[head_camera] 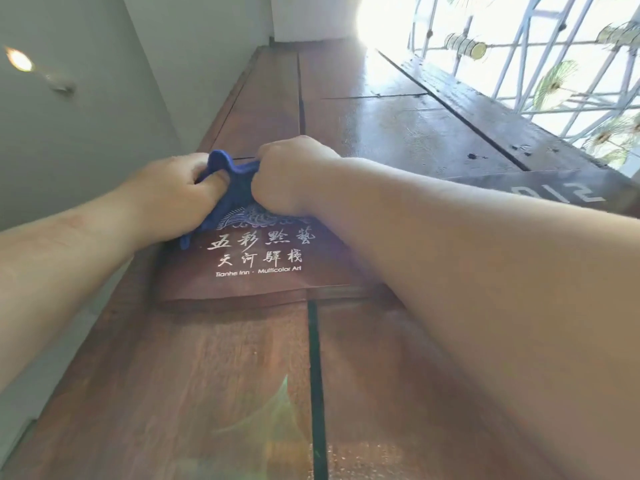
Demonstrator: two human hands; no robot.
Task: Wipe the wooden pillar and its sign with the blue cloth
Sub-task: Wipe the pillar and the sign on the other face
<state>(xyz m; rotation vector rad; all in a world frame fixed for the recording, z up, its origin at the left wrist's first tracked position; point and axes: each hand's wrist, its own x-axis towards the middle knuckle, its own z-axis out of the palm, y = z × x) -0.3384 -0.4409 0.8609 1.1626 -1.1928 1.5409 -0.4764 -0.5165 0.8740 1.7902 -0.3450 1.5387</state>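
The wooden pillar [214, 375] fills the middle of the view and runs up toward the ceiling. A brown wooden sign [256, 275] with white lettering is fixed to its front. The blue cloth [232, 171] is bunched against the top of the sign. My left hand [173, 192] grips the cloth's left part with curled fingers. My right hand [291, 171] grips its right part, fist closed. Both hands press the cloth on the sign, and much of the cloth is hidden between them.
A grey wall [86, 133] with a small lit lamp [19, 60] stands to the left. To the right is a white lattice window [540, 64] with bright glare. A dark plate with numbers [554, 194] sits on the pillar's right face.
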